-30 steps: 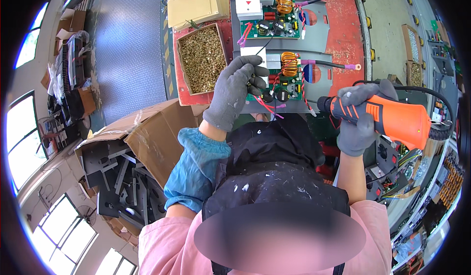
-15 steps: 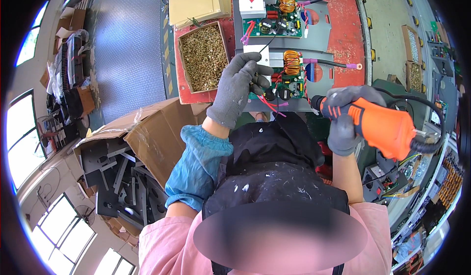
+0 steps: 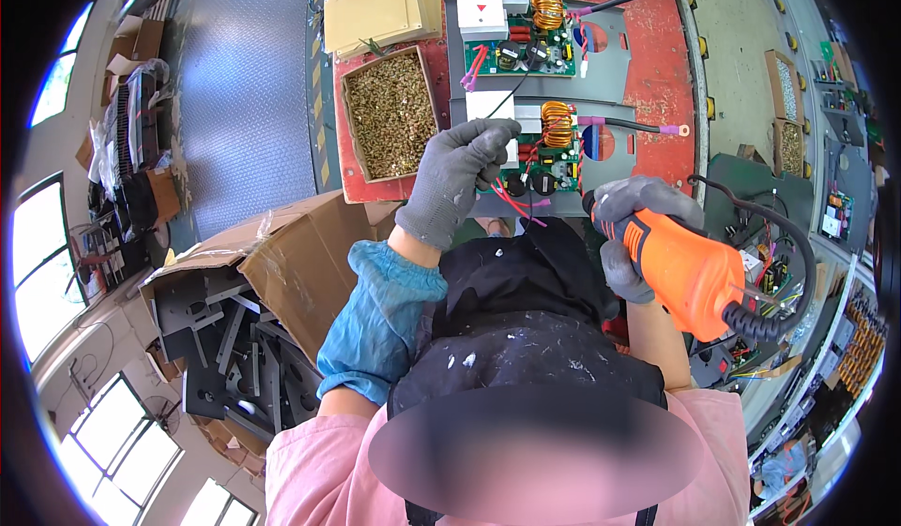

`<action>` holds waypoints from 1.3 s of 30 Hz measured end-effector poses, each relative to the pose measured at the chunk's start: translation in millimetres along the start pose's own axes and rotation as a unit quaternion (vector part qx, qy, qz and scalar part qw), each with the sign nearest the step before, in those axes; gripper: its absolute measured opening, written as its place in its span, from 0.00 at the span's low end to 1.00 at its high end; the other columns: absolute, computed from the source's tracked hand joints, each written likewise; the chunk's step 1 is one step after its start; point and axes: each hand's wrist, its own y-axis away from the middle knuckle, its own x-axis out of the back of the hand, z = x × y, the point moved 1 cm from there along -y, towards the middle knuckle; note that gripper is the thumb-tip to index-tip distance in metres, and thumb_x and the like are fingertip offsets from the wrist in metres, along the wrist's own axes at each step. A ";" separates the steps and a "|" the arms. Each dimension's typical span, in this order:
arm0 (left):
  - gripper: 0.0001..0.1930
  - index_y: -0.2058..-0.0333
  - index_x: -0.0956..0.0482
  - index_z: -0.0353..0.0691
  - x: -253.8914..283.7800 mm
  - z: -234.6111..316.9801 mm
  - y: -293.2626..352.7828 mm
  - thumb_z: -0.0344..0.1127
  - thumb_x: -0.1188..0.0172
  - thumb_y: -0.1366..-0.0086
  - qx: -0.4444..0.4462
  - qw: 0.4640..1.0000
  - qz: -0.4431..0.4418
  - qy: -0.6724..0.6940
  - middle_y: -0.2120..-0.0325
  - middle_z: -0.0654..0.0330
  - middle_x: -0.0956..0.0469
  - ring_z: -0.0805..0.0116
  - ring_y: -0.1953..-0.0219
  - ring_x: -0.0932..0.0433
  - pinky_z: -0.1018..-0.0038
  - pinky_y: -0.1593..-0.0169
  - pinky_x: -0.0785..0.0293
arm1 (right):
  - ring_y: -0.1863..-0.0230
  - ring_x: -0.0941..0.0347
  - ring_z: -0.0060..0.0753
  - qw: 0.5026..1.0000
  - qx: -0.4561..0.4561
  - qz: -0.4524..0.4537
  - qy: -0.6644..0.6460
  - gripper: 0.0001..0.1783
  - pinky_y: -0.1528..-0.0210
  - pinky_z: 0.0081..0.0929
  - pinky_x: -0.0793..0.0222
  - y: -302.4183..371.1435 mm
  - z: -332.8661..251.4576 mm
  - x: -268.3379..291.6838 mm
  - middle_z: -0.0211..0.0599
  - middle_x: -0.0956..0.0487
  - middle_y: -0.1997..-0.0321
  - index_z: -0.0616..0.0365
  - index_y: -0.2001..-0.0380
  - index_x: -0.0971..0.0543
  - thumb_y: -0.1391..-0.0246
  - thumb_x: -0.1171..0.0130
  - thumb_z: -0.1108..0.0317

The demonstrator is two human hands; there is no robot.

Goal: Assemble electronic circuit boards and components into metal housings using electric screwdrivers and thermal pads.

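Note:
My right hand (image 3: 648, 202), in a dark grey glove, grips an orange corded power drill (image 3: 690, 268). Its black nose points left, toward the near edge of the closer circuit board; the bit is not discernible. My left hand (image 3: 455, 183), gloved too, is closed in a pinch over the left side of that board. What its fingers hold, if anything, is hidden. The nearer green circuit board (image 3: 563, 171) carries a copper coil (image 3: 557, 124), a white block (image 3: 490, 106) and red wires. A second similar board (image 3: 549, 61) lies behind it. Both sit on grey metal plates.
Left of the boards, a cardboard box of small brass-coloured fasteners (image 3: 389, 118) stands on the red table (image 3: 662, 76), with tan sheets (image 3: 380, 15) behind it. A large carton (image 3: 305, 263) of dark metal parts is at my left. The drill's black cable (image 3: 802, 254) loops at my right.
My right hand and the drill have shifted left and a little nearer to me. The fingers of my left hand have drawn together into a tighter pinch.

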 end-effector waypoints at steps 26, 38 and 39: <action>0.12 0.55 0.26 0.34 1.1 -6.3 -7.4 0.34 0.50 0.31 0.020 0.998 0.002 0.066 0.68 0.59 0.22 0.73 0.71 0.24 0.79 0.69 0.29 | 0.69 0.28 0.35 0.999 -0.005 0.033 -0.016 0.29 0.64 0.38 0.26 3.2 3.5 4.5 0.38 0.26 0.73 0.59 0.56 0.35 0.50 0.35 0.53; 0.13 0.56 0.25 0.31 4.1 -5.1 -14.2 0.37 0.48 0.31 0.015 0.998 -0.003 0.064 0.71 0.57 0.21 0.74 0.75 0.23 0.80 0.72 0.27 | 0.67 0.27 0.35 0.990 -0.064 0.048 0.117 0.27 0.62 0.39 0.26 4.9 2.5 8.0 0.37 0.24 0.72 0.57 0.53 0.35 0.50 0.35 0.58; 0.13 0.56 0.25 0.31 4.2 -4.3 -14.3 0.37 0.48 0.31 0.014 0.998 -0.003 0.058 0.71 0.58 0.21 0.74 0.75 0.23 0.80 0.72 0.27 | 0.67 0.27 0.35 0.990 -0.065 0.049 0.117 0.27 0.62 0.39 0.26 6.3 2.7 10.1 0.37 0.24 0.72 0.57 0.53 0.35 0.50 0.35 0.58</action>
